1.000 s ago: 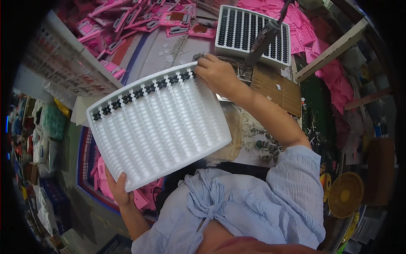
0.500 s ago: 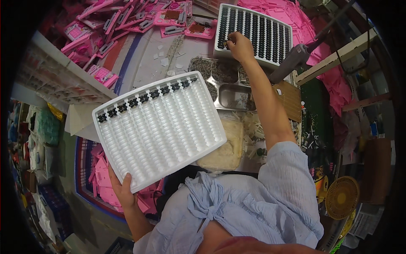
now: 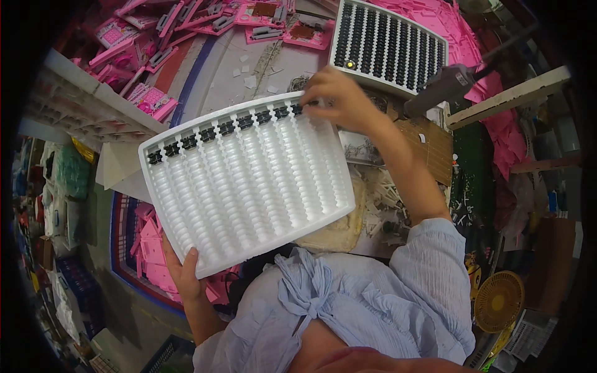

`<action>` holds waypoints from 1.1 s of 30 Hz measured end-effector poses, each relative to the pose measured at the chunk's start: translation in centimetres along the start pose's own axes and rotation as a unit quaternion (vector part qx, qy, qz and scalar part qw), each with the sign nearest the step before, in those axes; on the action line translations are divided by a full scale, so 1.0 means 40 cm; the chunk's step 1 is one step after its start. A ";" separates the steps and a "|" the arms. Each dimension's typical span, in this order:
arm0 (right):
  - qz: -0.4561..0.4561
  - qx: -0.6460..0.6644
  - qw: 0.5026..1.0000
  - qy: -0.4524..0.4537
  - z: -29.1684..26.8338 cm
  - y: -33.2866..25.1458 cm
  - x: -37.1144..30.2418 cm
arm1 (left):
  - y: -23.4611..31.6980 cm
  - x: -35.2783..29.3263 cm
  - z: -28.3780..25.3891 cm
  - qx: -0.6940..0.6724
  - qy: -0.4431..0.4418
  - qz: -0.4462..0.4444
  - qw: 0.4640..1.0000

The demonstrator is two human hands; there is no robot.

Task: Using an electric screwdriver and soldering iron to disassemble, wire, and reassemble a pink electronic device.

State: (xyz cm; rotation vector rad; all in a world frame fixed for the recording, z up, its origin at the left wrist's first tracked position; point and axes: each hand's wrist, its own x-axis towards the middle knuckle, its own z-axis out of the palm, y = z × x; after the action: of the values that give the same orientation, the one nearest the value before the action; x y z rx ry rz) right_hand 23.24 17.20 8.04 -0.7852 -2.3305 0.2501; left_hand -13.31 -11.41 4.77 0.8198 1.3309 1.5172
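Note:
My left hand (image 3: 186,276) grips the lower left corner of a white moulded tray (image 3: 261,199), thumb on top. The tray is tilted in front of my body, with many ridged slots. Along its far edge runs a row of small black parts (image 3: 244,122); the slots below show bare white. My right hand (image 3: 339,102) is at the tray's far right corner, fingertips pinched together at the end of that row. What they hold is hidden and blurred. Beyond it lies a second white tray (image 3: 336,59) filled with black parts (image 3: 388,50), one spot showing a small yellowish round piece (image 3: 350,64).
Pink plastic housings (image 3: 149,37) are heaped at the far left, more pink pieces (image 3: 448,31) at the far right. A grey tool (image 3: 441,90) hangs beside the filled tray. A pink-filled crate (image 3: 118,248) stands at lower left; a yellow basket (image 3: 499,300) is at right.
My right hand has moved from the filled tray back to the far right corner of the held tray. The small yellowish piece now shows where it was. The held tray has shifted slightly right.

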 end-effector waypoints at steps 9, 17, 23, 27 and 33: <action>-0.040 -0.080 0.996 -0.019 0.071 -0.004 -0.028 | -0.008 0.009 0.013 -0.017 0.004 -0.021 1.000; 0.290 -0.105 0.893 0.327 0.031 0.249 0.038 | -0.026 0.012 0.018 -0.001 0.012 -0.013 1.000; 0.222 -0.336 0.879 0.257 0.009 0.292 0.028 | -0.020 0.018 0.037 -0.002 0.006 -0.013 1.000; 0.040 0.016 0.999 0.022 0.001 0.083 0.031 | -0.011 0.006 0.015 0.005 0.029 -0.018 0.999; 0.050 -0.153 0.987 -0.025 0.041 0.022 -0.041 | -0.015 0.024 0.029 -0.027 0.010 -0.027 0.999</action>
State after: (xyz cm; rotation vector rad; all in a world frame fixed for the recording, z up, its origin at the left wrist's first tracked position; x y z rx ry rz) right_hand 23.60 16.97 5.59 -1.0572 -2.4116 -0.0481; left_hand -12.46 -10.09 4.34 0.7310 1.3098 1.5159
